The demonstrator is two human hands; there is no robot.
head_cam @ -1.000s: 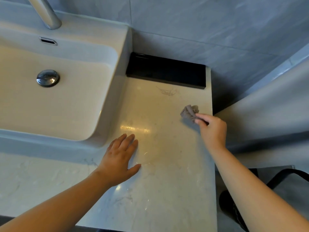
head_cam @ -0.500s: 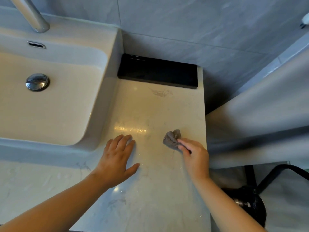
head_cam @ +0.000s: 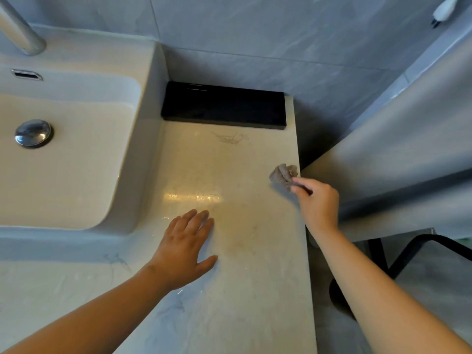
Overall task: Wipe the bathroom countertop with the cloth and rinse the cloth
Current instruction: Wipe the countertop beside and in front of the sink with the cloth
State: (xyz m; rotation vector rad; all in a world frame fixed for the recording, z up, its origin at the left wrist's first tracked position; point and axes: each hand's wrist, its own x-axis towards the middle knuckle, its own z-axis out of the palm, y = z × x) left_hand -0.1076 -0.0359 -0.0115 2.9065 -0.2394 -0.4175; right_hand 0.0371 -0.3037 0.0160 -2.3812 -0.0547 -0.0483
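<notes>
Cloth (head_cam: 283, 176): small, gray, bunched up, on the countertop (head_cam: 242, 290) by its right edge, middle right of the frame.
Right hand (head_cam: 318, 205): curled fingers pinch the cloth's near end; the rest sticks out past the fingertips.
Left hand (head_cam: 187, 247): flat on the countertop, fingers straight, lower middle.
Around: black box (head_cam: 223, 106) against the back wall; sink (head_cam: 76, 162) at the left.

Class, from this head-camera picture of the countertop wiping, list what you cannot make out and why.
Head view:
- tap: spout cut off by the top-left edge.
- cloth: near part hidden by the right hand.
- countertop beneath the left hand: covered by the palm.
- black tray: too dark to tell contents.
</notes>
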